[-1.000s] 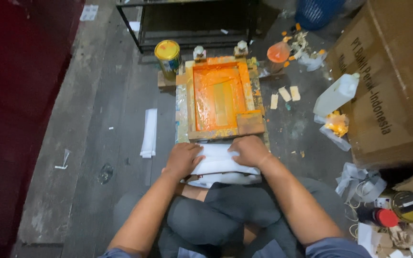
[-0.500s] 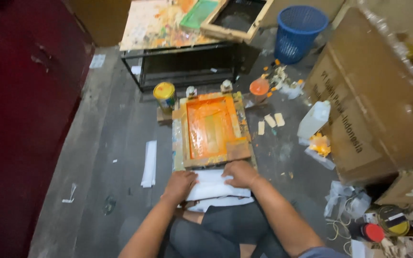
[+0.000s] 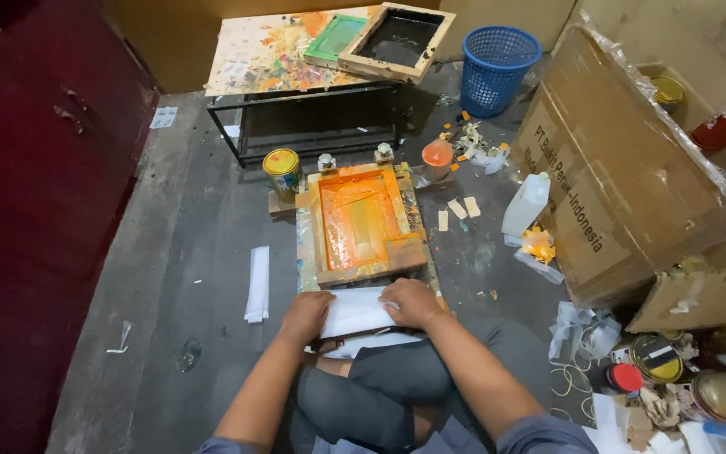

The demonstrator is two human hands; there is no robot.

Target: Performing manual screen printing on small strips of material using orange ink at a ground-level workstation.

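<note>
Here: left hand [image 3: 306,316] and right hand [image 3: 410,303], both flat and open, press white sheets [image 3: 355,313] steady below the orange screen frame [image 3: 361,225].

Orange printing frame [image 3: 361,225], white sheet [image 3: 356,313], blue basket [image 3: 497,69]

We see dim, warm indoor light from above, brightest on the orange printing screen [image 3: 361,220] and the cardboard box [image 3: 623,181]. The red wall [image 3: 35,210] sinks into shadow. Plastic wrap on the box glares. Edges bend slightly outward, and the foreground sleeves [image 3: 539,433] look soft.
</note>
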